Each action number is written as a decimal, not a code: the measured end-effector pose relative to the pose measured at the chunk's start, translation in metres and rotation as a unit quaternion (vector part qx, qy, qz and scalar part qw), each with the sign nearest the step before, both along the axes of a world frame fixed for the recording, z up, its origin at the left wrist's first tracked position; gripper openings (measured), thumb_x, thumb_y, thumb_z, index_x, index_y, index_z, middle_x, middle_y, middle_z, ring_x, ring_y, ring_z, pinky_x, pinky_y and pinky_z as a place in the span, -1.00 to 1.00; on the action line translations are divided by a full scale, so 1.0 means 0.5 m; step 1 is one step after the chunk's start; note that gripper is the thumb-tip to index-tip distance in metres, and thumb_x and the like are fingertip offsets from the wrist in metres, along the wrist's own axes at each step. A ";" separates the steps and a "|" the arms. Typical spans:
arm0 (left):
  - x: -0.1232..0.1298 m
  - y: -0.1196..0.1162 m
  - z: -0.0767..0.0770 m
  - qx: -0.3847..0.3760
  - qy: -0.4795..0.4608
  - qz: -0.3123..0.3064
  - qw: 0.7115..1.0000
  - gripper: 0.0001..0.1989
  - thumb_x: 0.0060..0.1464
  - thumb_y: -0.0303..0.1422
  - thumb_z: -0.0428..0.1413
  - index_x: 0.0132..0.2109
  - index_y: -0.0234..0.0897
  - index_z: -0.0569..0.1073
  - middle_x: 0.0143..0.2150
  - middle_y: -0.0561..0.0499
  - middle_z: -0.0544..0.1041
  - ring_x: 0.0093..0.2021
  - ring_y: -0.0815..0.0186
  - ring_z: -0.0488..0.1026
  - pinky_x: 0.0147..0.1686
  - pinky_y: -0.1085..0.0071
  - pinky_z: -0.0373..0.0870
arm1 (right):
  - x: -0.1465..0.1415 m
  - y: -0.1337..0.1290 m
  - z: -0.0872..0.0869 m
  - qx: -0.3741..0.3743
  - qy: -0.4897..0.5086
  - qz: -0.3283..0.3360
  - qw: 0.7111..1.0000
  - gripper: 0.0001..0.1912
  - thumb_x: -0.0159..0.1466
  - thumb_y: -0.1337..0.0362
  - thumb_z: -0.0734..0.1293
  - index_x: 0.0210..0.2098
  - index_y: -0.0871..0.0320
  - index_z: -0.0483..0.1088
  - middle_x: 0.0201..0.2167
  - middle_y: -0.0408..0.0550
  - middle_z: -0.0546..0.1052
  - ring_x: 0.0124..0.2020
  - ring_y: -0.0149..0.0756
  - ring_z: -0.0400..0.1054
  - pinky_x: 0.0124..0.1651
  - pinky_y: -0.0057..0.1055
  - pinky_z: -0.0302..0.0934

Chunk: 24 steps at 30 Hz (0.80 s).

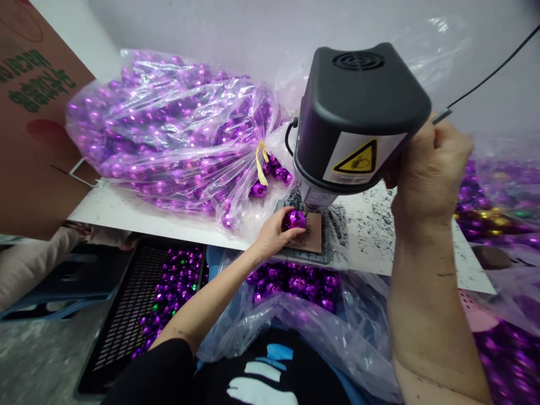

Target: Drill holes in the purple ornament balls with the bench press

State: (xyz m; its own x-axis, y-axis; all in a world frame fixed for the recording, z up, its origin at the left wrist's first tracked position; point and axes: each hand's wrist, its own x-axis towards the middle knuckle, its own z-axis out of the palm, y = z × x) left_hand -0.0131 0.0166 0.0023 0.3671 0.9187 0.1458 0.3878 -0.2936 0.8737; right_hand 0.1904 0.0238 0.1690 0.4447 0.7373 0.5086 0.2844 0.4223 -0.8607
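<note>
My left hand (276,233) pinches a shiny purple faceted ball (295,220) between thumb and fingers. It holds the ball just above a brown wooden board (313,236) on the metal base (324,250) of a small bench drill press. The black motor housing (363,107) of the drill press, with a yellow warning label, hides the drill's tip. At the right side of the housing my right hand (434,163) is closed in a fist around the drill press handle, which is mostly hidden by the fingers.
A tied clear bag of purple balls (177,135) lies at the back left. Dark shavings (371,225) dot the white table. Below sits an open bag of balls (295,284), beside a black crate (126,304). Another person's sleeve (37,264) shows at left. A cable (493,73) runs upper right.
</note>
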 end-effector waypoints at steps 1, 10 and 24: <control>0.003 -0.001 0.001 0.031 0.019 -0.008 0.999 -0.44 0.05 -0.23 0.32 0.15 -0.28 0.37 0.02 -0.10 0.53 -0.01 0.18 0.49 0.02 0.25 0.42 | 0.000 0.000 0.000 0.000 -0.002 -0.002 1.000 -0.48 0.22 -0.06 0.28 -0.56 0.22 0.06 -0.60 -0.19 0.27 -0.66 -0.65 0.17 -0.66 -0.66 -0.01; 0.050 -0.016 -0.013 0.149 0.131 0.038 0.979 -0.49 0.02 -0.23 0.33 0.09 -0.23 0.42 -0.02 -0.11 0.47 0.04 0.09 0.42 0.06 0.17 0.36 | -0.003 -0.005 0.002 0.000 -0.011 -0.020 1.000 -0.43 0.20 -0.15 0.27 -0.54 0.24 0.09 -0.65 -0.26 0.20 -0.69 -0.68 0.12 -0.66 -0.69 -0.04; 0.053 -0.026 -0.041 0.170 0.103 0.033 0.980 -0.48 0.10 -0.22 0.28 0.15 -0.25 0.34 0.06 -0.14 0.52 0.11 0.10 0.42 0.34 -0.02 0.03 | -0.018 -0.063 -0.008 0.028 -0.077 -0.058 0.995 -0.64 0.29 0.07 0.26 -0.45 0.24 0.24 -0.64 -0.26 0.17 -0.63 -0.67 0.08 -0.55 -0.58 -0.09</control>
State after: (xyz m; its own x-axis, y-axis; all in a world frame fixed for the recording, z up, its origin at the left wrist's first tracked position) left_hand 0.0135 0.0034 -0.0181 0.3616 0.8531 0.3762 0.5733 -0.5217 0.6319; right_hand 0.1812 -0.0075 0.1648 0.4379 0.6544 0.6164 0.4611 0.4251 -0.7789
